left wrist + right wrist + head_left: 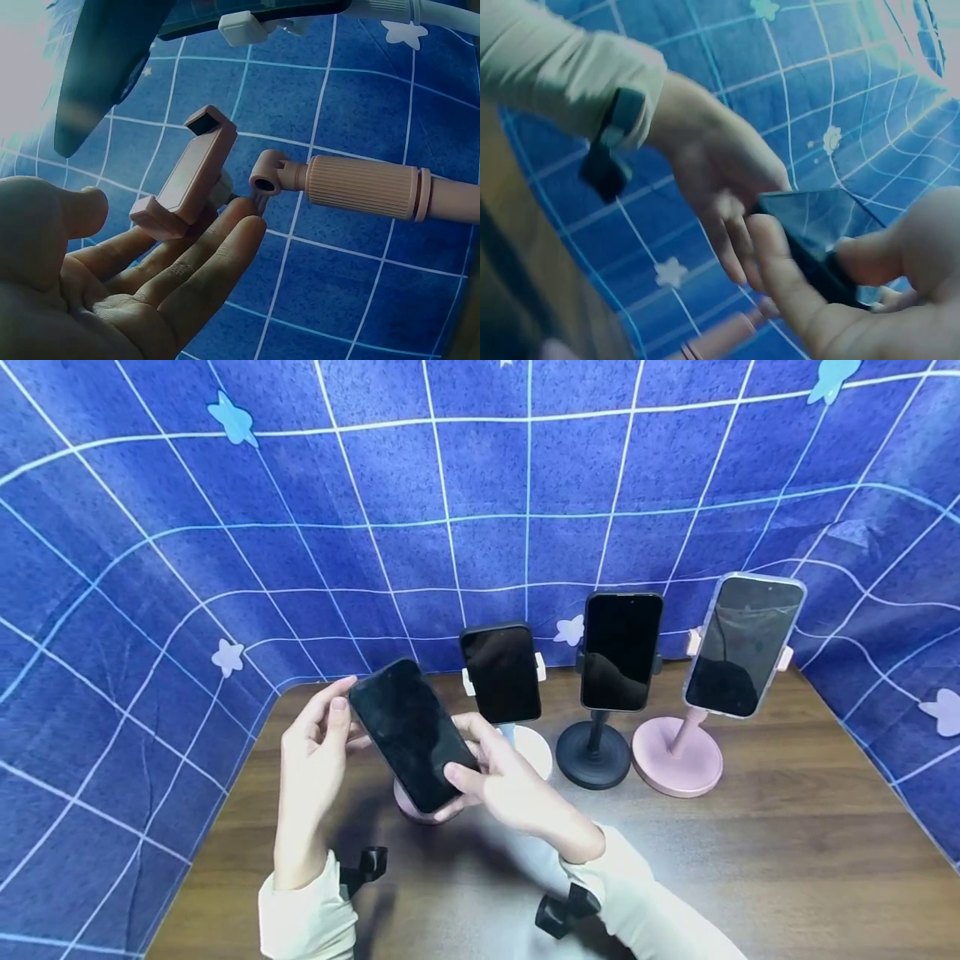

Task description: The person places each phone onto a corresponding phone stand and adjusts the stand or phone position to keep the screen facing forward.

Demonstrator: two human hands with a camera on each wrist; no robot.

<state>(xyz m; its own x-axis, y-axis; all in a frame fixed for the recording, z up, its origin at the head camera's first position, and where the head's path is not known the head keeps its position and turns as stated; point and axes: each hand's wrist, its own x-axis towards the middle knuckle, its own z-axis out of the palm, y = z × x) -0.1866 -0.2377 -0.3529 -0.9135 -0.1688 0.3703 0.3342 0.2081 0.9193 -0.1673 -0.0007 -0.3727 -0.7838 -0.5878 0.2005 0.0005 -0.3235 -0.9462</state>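
Observation:
A dark phone point(408, 735) is held tilted over a pink phone stand, whose base point(408, 803) shows beneath it. My right hand point(510, 781) grips the phone's lower right end, thumb on the screen and fingers behind. The left hand point(315, 760) is at the phone's upper left side. From the left wrist view, the left fingers point(217, 262) reach out under the stand's pink clamp point(191, 176) and touch its back, while the thumb stays apart from it. The phone point(101, 67) is above the clamp, separated from it by a gap.
To the right stand a white stand with a phone point(502, 672), a black stand with a phone point(622, 652) and a pink stand with a silver-edged phone point(746, 643). Blue gridded cloth point(480, 468) rises behind the wooden table point(810, 827).

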